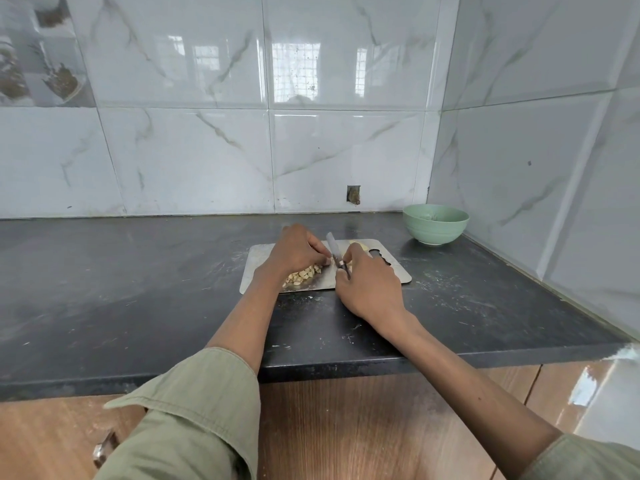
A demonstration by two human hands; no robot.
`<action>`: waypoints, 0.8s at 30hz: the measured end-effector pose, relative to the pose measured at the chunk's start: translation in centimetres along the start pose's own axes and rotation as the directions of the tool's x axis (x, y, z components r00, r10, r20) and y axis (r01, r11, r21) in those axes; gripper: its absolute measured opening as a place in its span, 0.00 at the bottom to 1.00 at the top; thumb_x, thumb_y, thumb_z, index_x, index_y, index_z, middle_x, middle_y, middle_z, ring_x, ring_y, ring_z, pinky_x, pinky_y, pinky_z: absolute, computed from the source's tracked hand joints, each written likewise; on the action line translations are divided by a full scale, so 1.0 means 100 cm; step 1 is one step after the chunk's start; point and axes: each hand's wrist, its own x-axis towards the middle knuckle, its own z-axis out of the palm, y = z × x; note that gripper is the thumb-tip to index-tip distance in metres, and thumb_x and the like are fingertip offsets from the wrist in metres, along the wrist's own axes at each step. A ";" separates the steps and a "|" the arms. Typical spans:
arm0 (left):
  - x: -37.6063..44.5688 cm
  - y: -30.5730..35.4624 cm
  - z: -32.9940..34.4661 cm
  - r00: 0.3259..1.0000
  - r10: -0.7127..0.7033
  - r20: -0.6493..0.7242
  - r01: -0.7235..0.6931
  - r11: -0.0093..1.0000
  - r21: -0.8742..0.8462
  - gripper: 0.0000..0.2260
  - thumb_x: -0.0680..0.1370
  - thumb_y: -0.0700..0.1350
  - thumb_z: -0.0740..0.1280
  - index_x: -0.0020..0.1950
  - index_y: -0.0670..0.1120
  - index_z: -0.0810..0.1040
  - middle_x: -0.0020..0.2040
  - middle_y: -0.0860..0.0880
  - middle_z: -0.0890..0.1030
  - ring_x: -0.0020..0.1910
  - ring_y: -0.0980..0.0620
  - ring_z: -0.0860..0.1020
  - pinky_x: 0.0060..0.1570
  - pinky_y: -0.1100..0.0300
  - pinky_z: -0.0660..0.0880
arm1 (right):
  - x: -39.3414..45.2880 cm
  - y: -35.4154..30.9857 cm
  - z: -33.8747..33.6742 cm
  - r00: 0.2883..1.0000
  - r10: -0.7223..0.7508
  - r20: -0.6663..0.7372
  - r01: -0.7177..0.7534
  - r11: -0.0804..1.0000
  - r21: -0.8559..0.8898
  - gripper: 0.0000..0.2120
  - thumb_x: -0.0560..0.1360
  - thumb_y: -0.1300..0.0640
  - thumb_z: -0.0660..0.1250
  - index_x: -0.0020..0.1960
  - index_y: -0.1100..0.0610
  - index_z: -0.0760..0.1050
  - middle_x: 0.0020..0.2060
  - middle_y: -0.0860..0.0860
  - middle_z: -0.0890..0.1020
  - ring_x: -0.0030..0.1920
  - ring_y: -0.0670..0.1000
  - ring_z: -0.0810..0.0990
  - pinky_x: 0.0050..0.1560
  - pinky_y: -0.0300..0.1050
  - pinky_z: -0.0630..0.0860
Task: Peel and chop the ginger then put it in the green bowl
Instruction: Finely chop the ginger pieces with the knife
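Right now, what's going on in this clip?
A person is chopping ginger on a metal board on a dark counter. The right hand grips a knife, blade pointing away, while the left hand steadies the ginger beside the blade. A pile of chopped pieces lies under the left hand. The green bowl stands off to the right by the wall; no ginger shows in it.

Green bowl [435,224], seemingly pale-yellow ginger [303,273].

Soft, even daylight fills the frame; window reflections glare on the glossy wall tiles [294,71] at upper centre. Shadows stay faint. Wide-angle distortion bends the edges; focus is mildly soft.
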 end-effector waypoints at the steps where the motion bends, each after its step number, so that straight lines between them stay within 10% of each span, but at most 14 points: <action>1: 0.000 0.000 0.000 1.000 0.000 -0.001 0.000 1.000 0.005 0.05 0.69 0.38 0.81 0.43 0.45 0.90 0.35 0.49 0.86 0.30 0.60 0.79 0.31 0.70 0.71 | -0.001 0.000 0.000 1.000 -0.003 -0.001 0.003 1.000 -0.002 0.09 0.79 0.53 0.62 0.58 0.54 0.71 0.44 0.51 0.71 0.49 0.59 0.76 0.44 0.51 0.69; 10: 0.000 0.001 0.003 0.999 0.044 -0.031 -0.042 0.997 0.063 0.04 0.69 0.38 0.80 0.40 0.47 0.89 0.32 0.50 0.85 0.35 0.50 0.84 0.45 0.50 0.83 | 0.001 0.000 0.005 0.999 -0.033 0.012 0.034 0.998 -0.050 0.10 0.78 0.52 0.61 0.57 0.54 0.70 0.50 0.56 0.80 0.53 0.61 0.77 0.44 0.51 0.67; 24: 0.001 0.000 0.003 0.997 0.064 -0.030 -0.061 0.995 0.077 0.05 0.69 0.37 0.80 0.39 0.47 0.89 0.33 0.53 0.85 0.32 0.61 0.82 0.44 0.54 0.84 | 0.009 -0.003 0.004 0.997 -0.025 0.074 0.034 0.993 -0.112 0.10 0.76 0.55 0.62 0.56 0.52 0.74 0.49 0.54 0.80 0.56 0.59 0.77 0.45 0.49 0.68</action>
